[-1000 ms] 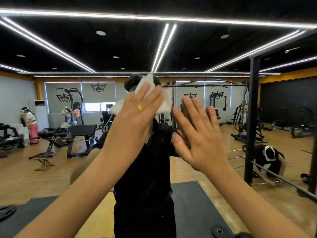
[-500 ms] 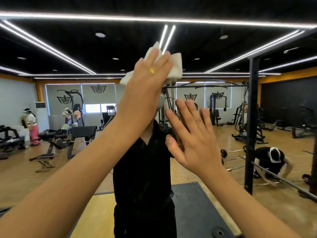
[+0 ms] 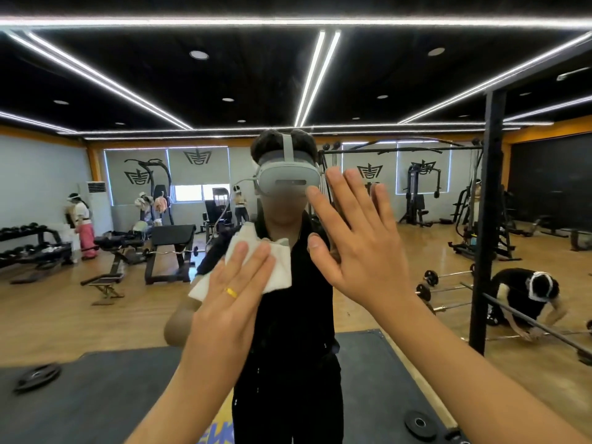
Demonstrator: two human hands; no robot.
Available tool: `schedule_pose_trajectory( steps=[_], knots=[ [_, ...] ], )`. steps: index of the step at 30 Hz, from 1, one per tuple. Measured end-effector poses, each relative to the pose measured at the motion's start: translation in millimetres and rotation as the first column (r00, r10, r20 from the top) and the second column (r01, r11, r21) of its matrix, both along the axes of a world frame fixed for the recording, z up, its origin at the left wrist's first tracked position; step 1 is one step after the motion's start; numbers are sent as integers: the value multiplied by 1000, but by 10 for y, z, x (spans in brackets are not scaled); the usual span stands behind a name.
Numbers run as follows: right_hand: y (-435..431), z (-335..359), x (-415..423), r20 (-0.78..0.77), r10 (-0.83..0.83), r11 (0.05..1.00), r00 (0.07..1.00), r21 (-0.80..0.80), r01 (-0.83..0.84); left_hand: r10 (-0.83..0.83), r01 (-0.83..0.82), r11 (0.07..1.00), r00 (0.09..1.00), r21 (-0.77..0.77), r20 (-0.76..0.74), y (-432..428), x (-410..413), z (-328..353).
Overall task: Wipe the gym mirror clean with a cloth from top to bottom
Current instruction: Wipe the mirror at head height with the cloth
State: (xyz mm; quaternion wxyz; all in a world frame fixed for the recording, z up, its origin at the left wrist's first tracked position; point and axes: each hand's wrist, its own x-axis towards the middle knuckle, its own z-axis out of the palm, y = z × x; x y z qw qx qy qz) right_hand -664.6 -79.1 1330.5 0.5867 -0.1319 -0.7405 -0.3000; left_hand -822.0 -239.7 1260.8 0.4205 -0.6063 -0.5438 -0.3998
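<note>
Head view: a white, crumpled cloth (image 3: 276,267) lies flat against the large wall mirror (image 3: 416,78), at chest height of the reflected person in black (image 3: 288,354). The left hand (image 3: 230,306) presses it there with straight fingers (image 3: 256,267) over its middle, cloth showing above and at both sides. The right hand (image 3: 362,251) rests bare on the glass just beside it, fingers straight, holding nothing.

The left hand (image 3: 230,302), wearing a gold ring (image 3: 231,292), is pressing a white cloth (image 3: 275,267) against the mirror (image 3: 96,309) with straight fingers. The right hand (image 3: 362,251) is resting flat on the glass just beside it, slightly higher, fingers spread.
</note>
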Motion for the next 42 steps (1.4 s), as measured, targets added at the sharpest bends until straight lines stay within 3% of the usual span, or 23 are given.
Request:
schedule_pose_trajectory(
  steps=[13, 17, 22, 29, 36, 42],
  knots=[
    [-12, 12, 30, 34, 59, 998, 998, -26, -58, 97, -98, 986, 995, 136, 13, 163, 93, -2],
    [-7, 6, 20, 22, 64, 998, 998, -30, -63, 125, -118, 982, 991, 146, -44, 165, 77, 296],
    [-15, 8, 18, 5, 80, 997, 997, -24, -80, 75, -72, 988, 997, 136, -13, 232, 146, 697],
    [3, -4, 14, -5, 36, 999, 999, -3, -36, 25, -25, 1000, 1000, 12, 6, 45, 23, -295],
    [-15, 14, 17, 1, 46, 999, 999, -17, -46, 8, -8, 1000, 1000, 22, -3, 85, 18, -268],
    [-5, 53, 230, 64, 179, 982, 982, -74, -174, 21, -20, 999, 999, 29, -49, 143, 92, 0]
  ],
)
